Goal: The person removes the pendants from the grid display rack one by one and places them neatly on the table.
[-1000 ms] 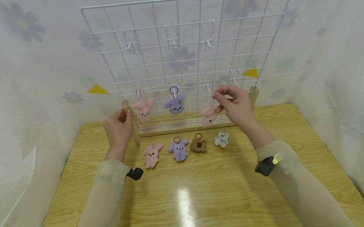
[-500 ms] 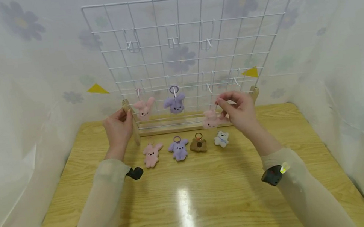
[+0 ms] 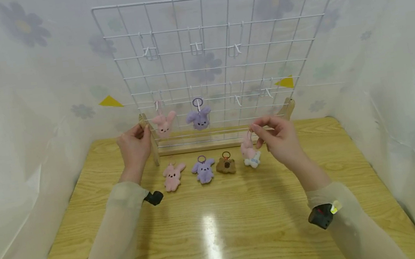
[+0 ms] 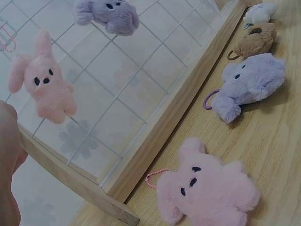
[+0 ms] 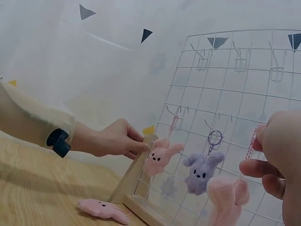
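My right hand (image 3: 280, 140) pinches the pink bead chain (image 5: 252, 145) of a pink plush rabbit keychain (image 3: 247, 147). The rabbit dangles below the fingers and overlaps a white bear keychain (image 3: 252, 162) in the head view. My left hand (image 3: 134, 148) grips the wooden side leg (image 3: 154, 153) of the stand under a white wire grid (image 5: 197, 88). On the grid's lower hooks hang another pink rabbit (image 4: 47, 84) and a purple rabbit (image 5: 200, 174). A second pink rabbit (image 4: 209, 188), a purple rabbit (image 4: 254, 80) and a brown bear (image 3: 226, 166) lie on the table.
Bare hooks (image 3: 234, 49) sit along the upper part of the grid, and two more bare hooks (image 3: 237, 100) are at its lower right. The wooden table (image 3: 166, 238) extends toward me. Patterned sheeting (image 3: 50, 79) surrounds it.
My right hand has moved down and slightly right, away from the lower right hooks, carrying the pink rabbit from in front of the grid to over the white bear. My left hand has stayed put.
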A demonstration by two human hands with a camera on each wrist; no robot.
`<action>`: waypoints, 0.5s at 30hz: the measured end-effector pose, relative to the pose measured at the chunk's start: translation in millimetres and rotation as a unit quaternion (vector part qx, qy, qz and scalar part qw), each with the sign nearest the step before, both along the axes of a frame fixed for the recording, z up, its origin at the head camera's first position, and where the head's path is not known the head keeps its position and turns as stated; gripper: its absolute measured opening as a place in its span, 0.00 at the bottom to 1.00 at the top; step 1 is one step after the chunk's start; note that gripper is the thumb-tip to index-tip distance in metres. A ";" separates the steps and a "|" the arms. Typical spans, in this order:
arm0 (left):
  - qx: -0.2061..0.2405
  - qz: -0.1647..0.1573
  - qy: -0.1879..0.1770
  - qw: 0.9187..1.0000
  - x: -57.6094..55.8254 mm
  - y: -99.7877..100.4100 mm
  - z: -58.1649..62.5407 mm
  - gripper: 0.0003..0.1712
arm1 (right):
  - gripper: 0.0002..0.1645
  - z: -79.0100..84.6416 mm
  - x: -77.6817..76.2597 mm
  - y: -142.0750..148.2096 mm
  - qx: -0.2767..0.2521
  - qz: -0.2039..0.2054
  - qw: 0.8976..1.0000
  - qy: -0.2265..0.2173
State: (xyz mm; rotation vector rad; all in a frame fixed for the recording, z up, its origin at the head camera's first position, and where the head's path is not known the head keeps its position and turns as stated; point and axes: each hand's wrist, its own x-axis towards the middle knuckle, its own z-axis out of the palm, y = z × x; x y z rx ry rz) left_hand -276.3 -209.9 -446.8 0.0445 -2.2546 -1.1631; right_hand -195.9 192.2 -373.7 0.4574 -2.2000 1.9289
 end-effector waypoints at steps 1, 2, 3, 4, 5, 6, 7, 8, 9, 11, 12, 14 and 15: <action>0.001 -0.001 0.001 1.000 0.1 0.0 0.1 0.14 | 0.09 -0.5 1.7 0.4 0.004 0.000 1.000 0.000; 0.001 -0.003 0.001 1.000 0.3 0.0 0.3 0.14 | 0.08 -0.8 3.5 0.7 0.007 0.001 1.000 -0.002; 0.002 -0.005 0.002 1.000 0.6 0.0 0.5 0.13 | 0.08 -1.0 5.2 0.9 0.011 0.001 1.000 -0.004; 0.002 -0.006 0.003 1.000 0.5 0.0 0.5 0.13 | 0.08 -1.2 6.9 1.0 0.015 0.002 1.000 -0.006; 0.003 -0.007 0.005 1.000 0.5 0.1 0.6 0.13 | 0.08 -1.5 8.4 1.2 0.019 0.003 1.000 -0.008; 0.003 -0.008 0.006 1.000 0.6 0.1 0.6 0.13 | 0.08 -1.9 9.8 1.6 0.022 0.004 1.000 -0.010; 0.003 -0.008 0.007 1.000 0.5 0.1 0.5 0.13 | 0.08 -2.3 11.4 2.0 0.024 0.005 1.000 -0.011; 0.002 -0.008 0.009 1.000 0.3 0.0 0.3 0.13 | 0.08 -3.0 12.6 2.4 0.024 0.008 1.000 -0.011; 0.001 -0.007 0.010 1.000 0.2 0.0 0.3 0.13 | 0.08 -3.6 13.8 2.9 0.023 0.010 1.000 -0.011; 0.000 -0.006 0.011 1.000 -0.2 -0.2 0.1 0.13 | 0.08 -4.9 16.1 3.8 0.019 0.019 1.000 -0.006; 0.000 -0.006 0.012 1.000 0.0 0.1 0.3 0.13 | 0.07 -5.6 17.3 4.1 0.017 0.022 1.000 -0.003; 0.001 -0.006 0.012 1.000 0.1 0.5 0.7 0.13 | 0.07 -7.0 19.8 4.4 0.017 0.027 0.999 0.003; 0.001 -0.006 0.012 1.000 0.0 0.6 0.8 0.13 | 0.06 -7.5 21.3 4.4 0.019 0.027 0.999 0.005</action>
